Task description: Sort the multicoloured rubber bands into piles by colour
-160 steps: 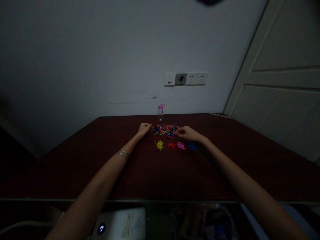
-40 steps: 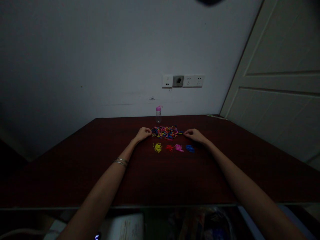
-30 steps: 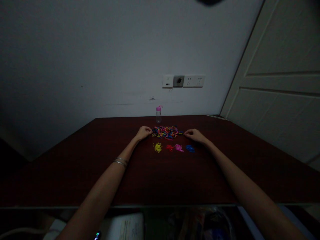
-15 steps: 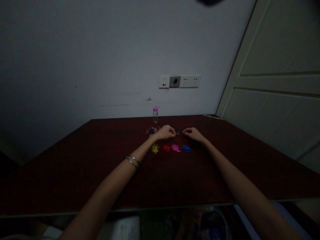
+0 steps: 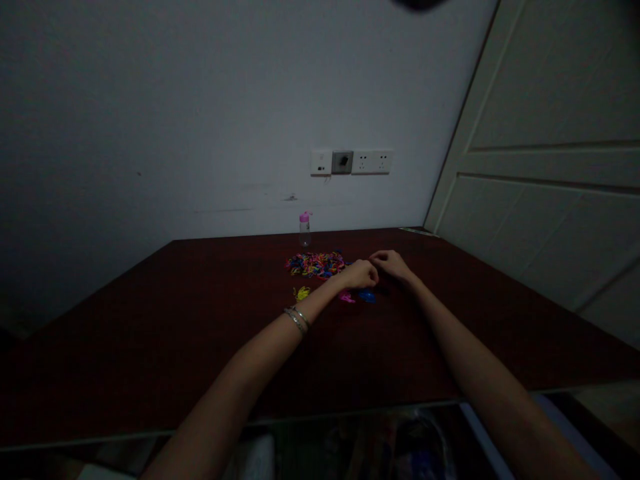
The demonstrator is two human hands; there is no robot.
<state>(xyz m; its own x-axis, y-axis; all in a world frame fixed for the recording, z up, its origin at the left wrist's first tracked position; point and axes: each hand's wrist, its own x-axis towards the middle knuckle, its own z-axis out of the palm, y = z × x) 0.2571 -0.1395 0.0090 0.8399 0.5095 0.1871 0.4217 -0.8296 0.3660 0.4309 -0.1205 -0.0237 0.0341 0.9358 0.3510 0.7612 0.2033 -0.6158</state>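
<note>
Stretched rightward across the desk, the curled left hand is just beside the right hand; I cannot tell whether either pinches anything. The multicoloured pile lies beyond the left forearm, which passes between yellow strands and pink strands.

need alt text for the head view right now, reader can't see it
A person's left hand and right hand are close together over a dark red table. To their left lies a heap of small multicoloured pieces, with a yellow pile, a pink pile and a blue pile nearer the viewer; a pink-capped bottle stands behind.
</note>
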